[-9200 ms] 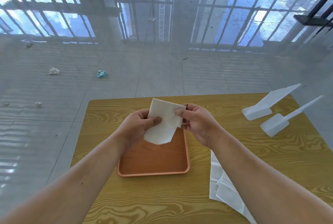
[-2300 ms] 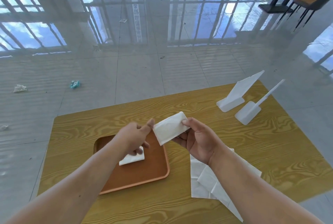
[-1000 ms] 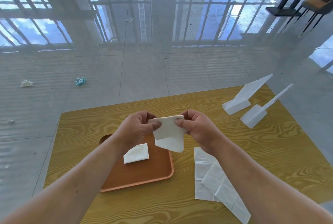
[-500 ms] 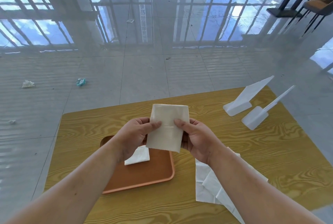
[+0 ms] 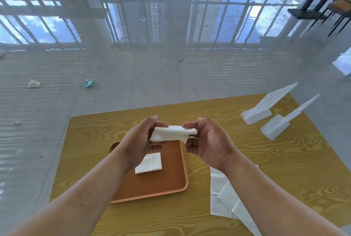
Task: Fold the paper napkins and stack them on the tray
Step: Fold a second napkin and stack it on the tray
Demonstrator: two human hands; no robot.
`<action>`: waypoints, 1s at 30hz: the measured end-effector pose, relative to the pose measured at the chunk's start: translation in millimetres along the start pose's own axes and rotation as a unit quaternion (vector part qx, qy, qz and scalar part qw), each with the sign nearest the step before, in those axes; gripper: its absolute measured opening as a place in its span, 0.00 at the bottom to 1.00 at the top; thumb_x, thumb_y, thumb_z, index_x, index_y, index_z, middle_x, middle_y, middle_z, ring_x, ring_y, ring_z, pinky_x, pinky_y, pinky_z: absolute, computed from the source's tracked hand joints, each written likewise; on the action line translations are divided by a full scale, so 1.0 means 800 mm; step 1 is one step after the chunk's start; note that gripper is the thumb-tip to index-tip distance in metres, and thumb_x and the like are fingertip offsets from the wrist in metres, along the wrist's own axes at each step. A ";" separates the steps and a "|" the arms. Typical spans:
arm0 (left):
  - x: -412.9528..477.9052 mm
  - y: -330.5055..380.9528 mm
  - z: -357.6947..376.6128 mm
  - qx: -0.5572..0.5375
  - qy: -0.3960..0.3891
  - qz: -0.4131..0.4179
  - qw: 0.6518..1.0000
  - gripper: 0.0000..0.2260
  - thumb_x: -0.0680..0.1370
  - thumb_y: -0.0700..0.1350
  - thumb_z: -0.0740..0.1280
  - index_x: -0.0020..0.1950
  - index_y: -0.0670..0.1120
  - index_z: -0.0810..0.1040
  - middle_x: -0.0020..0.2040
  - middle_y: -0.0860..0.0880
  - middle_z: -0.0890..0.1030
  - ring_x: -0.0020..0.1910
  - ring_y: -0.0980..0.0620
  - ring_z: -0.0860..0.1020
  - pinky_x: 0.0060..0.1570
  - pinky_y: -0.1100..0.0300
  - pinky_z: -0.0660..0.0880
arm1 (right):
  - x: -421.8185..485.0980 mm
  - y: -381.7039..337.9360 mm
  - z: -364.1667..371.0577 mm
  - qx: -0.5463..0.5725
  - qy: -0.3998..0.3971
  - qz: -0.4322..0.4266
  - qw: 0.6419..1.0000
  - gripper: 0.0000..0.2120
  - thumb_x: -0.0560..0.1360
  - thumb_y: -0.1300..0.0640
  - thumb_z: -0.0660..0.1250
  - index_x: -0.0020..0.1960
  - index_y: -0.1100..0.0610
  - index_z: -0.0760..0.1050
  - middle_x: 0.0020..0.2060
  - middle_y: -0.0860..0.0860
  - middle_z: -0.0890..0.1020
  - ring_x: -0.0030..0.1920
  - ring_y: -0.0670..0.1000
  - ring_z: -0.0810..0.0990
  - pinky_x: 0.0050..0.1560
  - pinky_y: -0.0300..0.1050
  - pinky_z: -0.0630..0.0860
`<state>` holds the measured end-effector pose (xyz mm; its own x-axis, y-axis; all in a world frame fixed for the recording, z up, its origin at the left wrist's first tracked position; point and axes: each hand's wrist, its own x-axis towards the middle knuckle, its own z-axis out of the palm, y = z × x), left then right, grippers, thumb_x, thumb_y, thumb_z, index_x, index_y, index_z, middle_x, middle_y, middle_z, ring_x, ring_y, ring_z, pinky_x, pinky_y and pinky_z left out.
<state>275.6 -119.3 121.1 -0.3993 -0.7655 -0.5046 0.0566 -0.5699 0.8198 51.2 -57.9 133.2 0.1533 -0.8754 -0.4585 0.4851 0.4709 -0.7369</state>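
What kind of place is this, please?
Probably a large dining hall or canteen. The glossy tiled floor reflects tall windows, another table base with a chair stands at far right, and white sign stands sit on the wooden table.

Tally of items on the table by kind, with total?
Folded white paper napkins: 2, one on the tray, one held above it in both hands
Orange rectangular tray: 1
Pile of unfolded white napkins: 1, sheet count unclear
White plastic stands: 2
Total: 6
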 end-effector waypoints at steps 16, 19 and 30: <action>0.018 -0.124 -0.108 0.179 0.243 -0.055 0.952 0.05 0.73 0.47 0.80 0.41 0.53 0.86 0.37 0.52 0.87 0.39 0.51 0.83 0.44 0.49 0.82 | 0.111 0.155 0.023 -0.223 0.229 0.138 0.938 0.03 0.77 0.61 0.74 0.50 0.56 0.84 0.42 0.54 0.89 0.36 0.50 0.82 0.34 0.42 0.77; 0.024 -0.141 -0.121 0.225 0.250 -0.065 0.939 0.04 0.74 0.48 0.78 0.42 0.52 0.85 0.40 0.50 0.87 0.39 0.50 0.83 0.46 0.45 0.82 | 0.127 0.182 0.021 -0.244 0.240 0.135 0.930 0.04 0.77 0.62 0.72 0.51 0.57 0.82 0.47 0.58 0.89 0.38 0.51 0.81 0.34 0.42 0.78; 0.019 -0.189 -0.118 0.682 0.087 0.142 0.712 0.25 0.81 0.51 0.66 0.78 0.47 0.71 0.82 0.45 0.68 0.79 0.44 0.66 0.79 0.46 0.62 | 0.106 0.223 0.001 -0.754 0.006 -0.161 0.637 0.27 0.80 0.56 0.63 0.79 0.57 0.69 0.78 0.56 0.72 0.80 0.57 0.66 0.82 0.53 0.58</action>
<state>347.5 -72.9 -36.0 -0.4230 -0.8851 -0.1941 -0.8762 0.3449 0.3366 151.7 -47.9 -36.4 0.2430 -0.9567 -0.1603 -0.8902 -0.1543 -0.4287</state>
